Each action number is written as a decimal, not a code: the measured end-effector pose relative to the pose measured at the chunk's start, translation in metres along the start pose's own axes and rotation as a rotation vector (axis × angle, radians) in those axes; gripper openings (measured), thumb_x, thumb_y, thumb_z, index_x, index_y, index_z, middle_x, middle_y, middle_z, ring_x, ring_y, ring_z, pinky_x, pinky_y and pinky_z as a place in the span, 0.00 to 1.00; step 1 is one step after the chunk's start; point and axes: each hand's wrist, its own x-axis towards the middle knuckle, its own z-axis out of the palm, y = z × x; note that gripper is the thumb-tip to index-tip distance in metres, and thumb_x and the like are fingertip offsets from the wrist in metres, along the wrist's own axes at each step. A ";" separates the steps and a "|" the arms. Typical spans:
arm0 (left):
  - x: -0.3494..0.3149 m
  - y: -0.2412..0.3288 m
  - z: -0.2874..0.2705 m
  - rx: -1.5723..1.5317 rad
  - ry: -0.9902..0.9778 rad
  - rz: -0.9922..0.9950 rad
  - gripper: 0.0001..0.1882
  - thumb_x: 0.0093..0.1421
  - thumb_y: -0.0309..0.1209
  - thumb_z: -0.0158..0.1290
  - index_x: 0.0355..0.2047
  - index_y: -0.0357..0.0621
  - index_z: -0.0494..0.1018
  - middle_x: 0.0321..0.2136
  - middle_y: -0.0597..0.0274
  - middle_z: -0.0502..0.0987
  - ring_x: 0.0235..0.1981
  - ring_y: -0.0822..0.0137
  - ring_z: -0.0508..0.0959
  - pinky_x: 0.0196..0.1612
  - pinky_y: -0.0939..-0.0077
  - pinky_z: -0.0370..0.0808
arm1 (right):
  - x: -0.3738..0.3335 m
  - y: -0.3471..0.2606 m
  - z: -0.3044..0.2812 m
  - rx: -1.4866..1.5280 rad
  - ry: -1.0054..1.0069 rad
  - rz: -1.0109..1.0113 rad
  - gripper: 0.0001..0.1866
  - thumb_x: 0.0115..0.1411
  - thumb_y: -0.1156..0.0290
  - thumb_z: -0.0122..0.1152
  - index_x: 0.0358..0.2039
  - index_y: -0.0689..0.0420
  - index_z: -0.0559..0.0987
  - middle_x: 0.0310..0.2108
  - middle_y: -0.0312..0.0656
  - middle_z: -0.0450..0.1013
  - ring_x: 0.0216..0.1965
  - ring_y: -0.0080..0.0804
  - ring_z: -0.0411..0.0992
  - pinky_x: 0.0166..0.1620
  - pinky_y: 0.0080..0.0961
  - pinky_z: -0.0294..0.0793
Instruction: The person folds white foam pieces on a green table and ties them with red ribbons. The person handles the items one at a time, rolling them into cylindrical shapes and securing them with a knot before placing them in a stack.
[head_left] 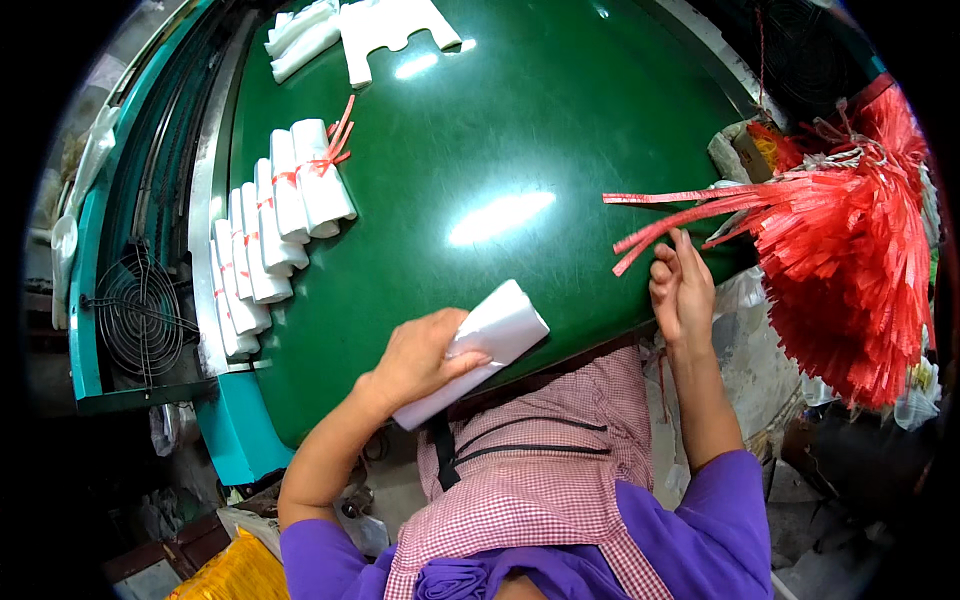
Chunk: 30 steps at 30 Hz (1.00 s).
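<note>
My left hand point(425, 350) is closed round a folded bundle of white plastic bags point(508, 322), thumb on top, at the near edge of the green table. To the right, my right hand point(683, 290) is raised with its fingers partly stretched and apart. Its fingertips are just below several flat red plastic strips point(660, 222) that stick out leftward from a large hanging bunch of red strips point(840, 260). Whether the fingertips touch a strip I cannot tell.
On the table's point(400, 200) left side lies an overlapping row of rolled white bag bundles point(318, 180), tied with red strips. More white bags point(390, 30) lie at the far edge. A wire fan guard point(140, 310) stands left of the table.
</note>
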 end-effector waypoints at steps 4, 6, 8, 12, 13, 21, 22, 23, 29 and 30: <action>-0.031 0.003 0.006 -0.136 0.073 0.069 0.20 0.52 0.38 0.62 0.39 0.38 0.72 0.30 0.54 0.72 0.31 0.52 0.75 0.36 0.66 0.72 | 0.027 0.026 0.025 -0.211 -0.206 -0.045 0.10 0.66 0.66 0.54 0.40 0.60 0.75 0.25 0.33 0.68 0.18 0.18 0.65 0.18 0.12 0.57; -0.049 -0.003 0.006 -0.340 0.129 -0.008 0.19 0.54 0.38 0.62 0.40 0.37 0.72 0.31 0.57 0.74 0.32 0.59 0.76 0.37 0.70 0.72 | 0.009 0.040 0.062 -0.243 -0.292 -0.033 0.10 0.66 0.66 0.54 0.38 0.60 0.75 0.23 0.33 0.68 0.18 0.19 0.67 0.18 0.14 0.60; -0.065 -0.008 0.008 -0.600 0.177 -0.113 0.20 0.56 0.38 0.61 0.41 0.37 0.72 0.33 0.60 0.75 0.33 0.65 0.76 0.38 0.73 0.72 | -0.002 0.047 0.060 -0.112 -0.272 -0.069 0.09 0.67 0.66 0.53 0.43 0.58 0.72 0.26 0.36 0.70 0.18 0.21 0.69 0.18 0.14 0.62; -0.083 -0.023 0.016 -1.047 0.249 -0.264 0.22 0.61 0.41 0.57 0.46 0.35 0.71 0.38 0.62 0.78 0.38 0.74 0.76 0.42 0.78 0.73 | -0.015 0.033 0.013 -0.012 -0.059 -0.162 0.12 0.67 0.65 0.52 0.48 0.54 0.67 0.31 0.38 0.71 0.20 0.21 0.68 0.19 0.14 0.65; -0.079 -0.026 0.017 -1.113 0.223 -0.278 0.22 0.61 0.41 0.57 0.47 0.35 0.71 0.38 0.63 0.78 0.38 0.75 0.76 0.42 0.78 0.73 | -0.009 0.024 0.004 0.019 -0.009 -0.077 0.11 0.67 0.66 0.53 0.46 0.55 0.68 0.31 0.38 0.72 0.21 0.21 0.68 0.20 0.14 0.65; -0.067 -0.012 0.012 -1.296 0.257 -0.191 0.22 0.61 0.37 0.58 0.49 0.34 0.70 0.40 0.61 0.78 0.39 0.73 0.77 0.45 0.77 0.74 | 0.039 0.038 0.038 -0.218 -0.170 -0.157 0.11 0.66 0.65 0.54 0.30 0.58 0.75 0.24 0.36 0.73 0.18 0.18 0.68 0.19 0.13 0.65; -0.071 -0.013 0.010 -1.303 0.276 -0.190 0.22 0.61 0.36 0.58 0.49 0.34 0.70 0.41 0.61 0.78 0.40 0.73 0.77 0.45 0.76 0.75 | 0.020 0.055 0.045 -0.322 -0.212 -0.152 0.11 0.66 0.66 0.54 0.30 0.59 0.76 0.23 0.37 0.74 0.16 0.18 0.68 0.17 0.13 0.65; -0.075 -0.016 0.007 -1.335 0.264 -0.216 0.23 0.59 0.36 0.59 0.50 0.35 0.70 0.42 0.60 0.78 0.40 0.71 0.78 0.46 0.75 0.75 | 0.000 0.068 0.055 -0.537 -0.297 -0.139 0.12 0.66 0.65 0.54 0.30 0.60 0.76 0.23 0.38 0.75 0.15 0.17 0.68 0.17 0.12 0.64; -0.066 -0.003 -0.014 -1.270 -0.051 -0.248 0.19 0.56 0.31 0.61 0.46 0.35 0.74 0.39 0.63 0.79 0.38 0.74 0.77 0.44 0.77 0.74 | -0.090 0.131 0.065 -0.916 -1.231 -0.324 0.08 0.51 0.80 0.57 0.33 0.62 0.78 0.25 0.51 0.76 0.28 0.43 0.76 0.33 0.39 0.74; -0.062 0.000 -0.018 -1.269 -0.081 -0.235 0.18 0.56 0.31 0.61 0.45 0.35 0.74 0.38 0.63 0.79 0.38 0.74 0.77 0.44 0.78 0.74 | -0.098 0.137 0.061 -0.929 -1.327 -0.344 0.08 0.51 0.78 0.58 0.34 0.62 0.78 0.26 0.53 0.76 0.31 0.51 0.77 0.37 0.44 0.74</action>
